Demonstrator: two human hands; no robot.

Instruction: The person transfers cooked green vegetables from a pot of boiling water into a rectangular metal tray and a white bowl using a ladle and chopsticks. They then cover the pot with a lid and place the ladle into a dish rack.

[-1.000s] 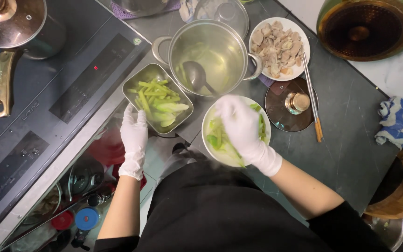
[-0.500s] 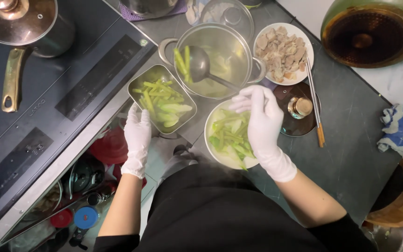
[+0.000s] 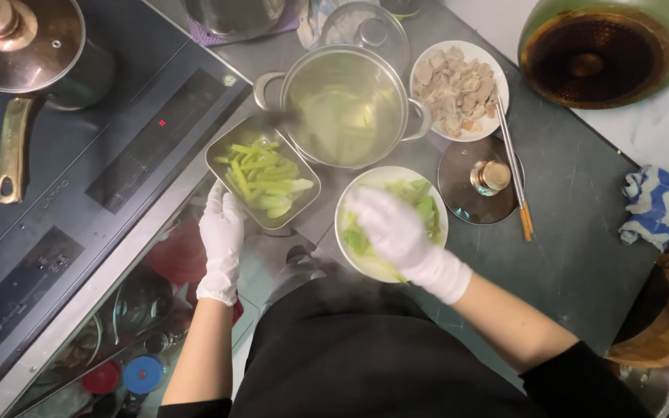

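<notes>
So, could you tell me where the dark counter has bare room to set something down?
The dark counter is bare between the wooden chopsticks and the blue-and-white cloth, and nearer the person. It is crowded around the steel pot, metal tray and white plate of greens.

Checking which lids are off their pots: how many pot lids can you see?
3: a copper-knobbed lid on the stove pot at top left, a glass lid behind the steel pot, a dark lid beside the chopsticks. Others may be hidden.
</notes>
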